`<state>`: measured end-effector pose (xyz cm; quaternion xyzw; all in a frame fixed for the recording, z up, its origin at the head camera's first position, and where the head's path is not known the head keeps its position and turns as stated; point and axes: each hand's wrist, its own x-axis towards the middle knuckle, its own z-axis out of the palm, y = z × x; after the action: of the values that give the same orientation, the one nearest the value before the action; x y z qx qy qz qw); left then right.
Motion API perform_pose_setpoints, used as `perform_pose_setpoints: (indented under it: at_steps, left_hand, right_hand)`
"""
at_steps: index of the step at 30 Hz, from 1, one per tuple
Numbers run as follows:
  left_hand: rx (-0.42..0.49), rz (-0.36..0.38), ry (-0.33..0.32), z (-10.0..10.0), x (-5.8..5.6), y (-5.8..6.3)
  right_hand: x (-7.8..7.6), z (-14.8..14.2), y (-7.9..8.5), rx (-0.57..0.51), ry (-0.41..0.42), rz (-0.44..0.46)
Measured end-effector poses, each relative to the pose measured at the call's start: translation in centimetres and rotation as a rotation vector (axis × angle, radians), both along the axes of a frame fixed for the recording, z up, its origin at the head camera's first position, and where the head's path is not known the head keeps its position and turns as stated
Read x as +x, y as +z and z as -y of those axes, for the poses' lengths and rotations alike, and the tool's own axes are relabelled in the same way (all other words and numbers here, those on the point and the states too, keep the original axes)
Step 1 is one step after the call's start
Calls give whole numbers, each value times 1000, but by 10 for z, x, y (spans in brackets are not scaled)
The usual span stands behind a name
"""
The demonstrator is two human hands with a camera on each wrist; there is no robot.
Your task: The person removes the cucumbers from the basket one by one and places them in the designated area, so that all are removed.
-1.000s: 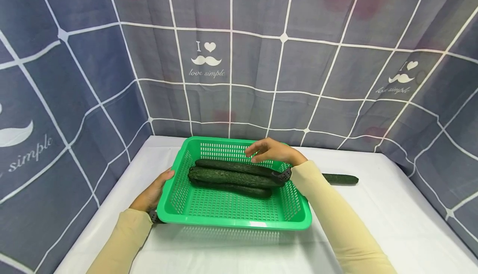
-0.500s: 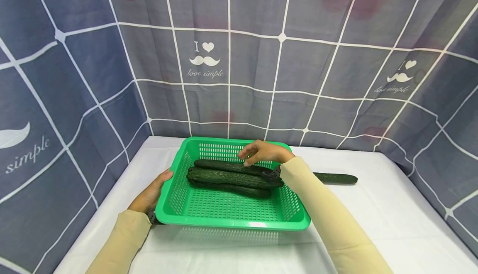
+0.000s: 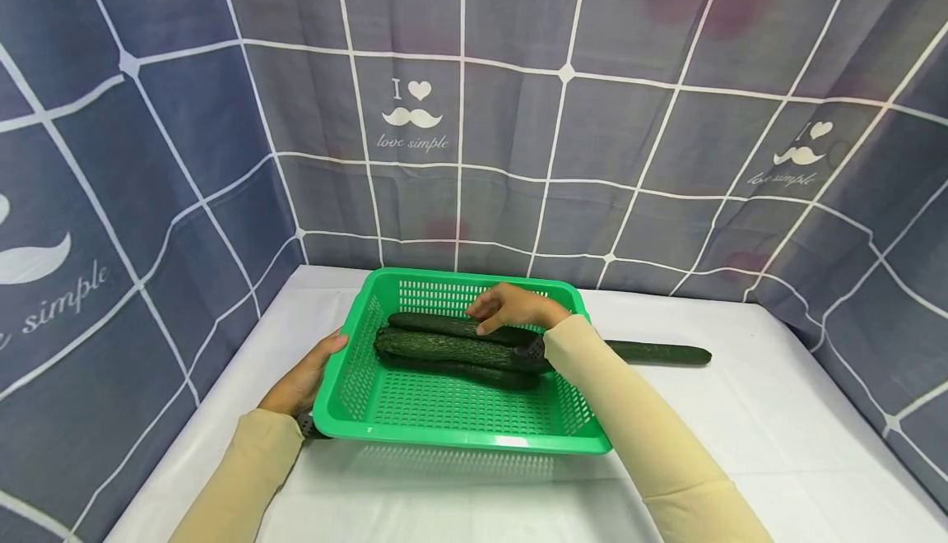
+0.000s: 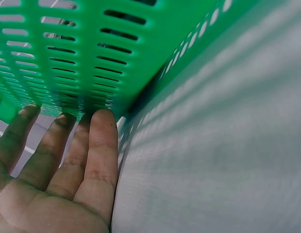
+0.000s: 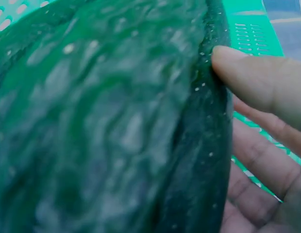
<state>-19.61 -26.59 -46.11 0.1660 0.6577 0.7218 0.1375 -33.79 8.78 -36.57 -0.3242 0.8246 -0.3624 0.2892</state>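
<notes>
Three dark green cucumbers lie lengthwise in a green perforated plastic basket (image 3: 462,438). My right hand (image 3: 514,306) reaches over the basket's right side to the rearmost cucumber (image 3: 425,323). In the right wrist view its thumb (image 5: 257,80) lies against a cucumber (image 5: 204,160) while the fingers curve behind it, their tips hidden. The lighter, ridged middle cucumber (image 3: 444,349) rests in front, partly covered by my wrist, with another cucumber (image 3: 474,373) nearest me. My left hand (image 3: 304,382) holds straight fingers against the basket's left wall, as the left wrist view (image 4: 68,179) also shows.
One more cucumber (image 3: 666,353) lies on the white tablecloth (image 3: 748,411) right of the basket, partly behind my right sleeve. A grey-blue checked curtain (image 3: 511,132) encloses the table at the back and both sides.
My right hand has moved left and lower, down to the rearmost cucumber in the basket. My left hand stays at the basket's side, and the cucumbers keep their places.
</notes>
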Motion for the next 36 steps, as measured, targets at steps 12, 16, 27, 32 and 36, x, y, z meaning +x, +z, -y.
perform_pose_setpoints:
  at_steps: [12, 16, 27, 32, 36]
  left_hand:
    - [-36, 37, 72, -3, 1, 2]
    - [-46, 40, 73, -4, 1, 2]
    - [-32, 28, 45, -1, 1, 1]
    - [-74, 40, 78, -3, 2, 1]
    - [-66, 47, 78, -3, 2, 2]
  right_hand:
    - [-1, -6, -7, 60, -15, -81]
    - [-2, -8, -8, 66, -20, -71]
    - [-2, -7, -13, 45, -14, -83]
    - [-1, -7, -13, 32, -19, -87]
    - [-1, -7, -11, 16, -19, -117]
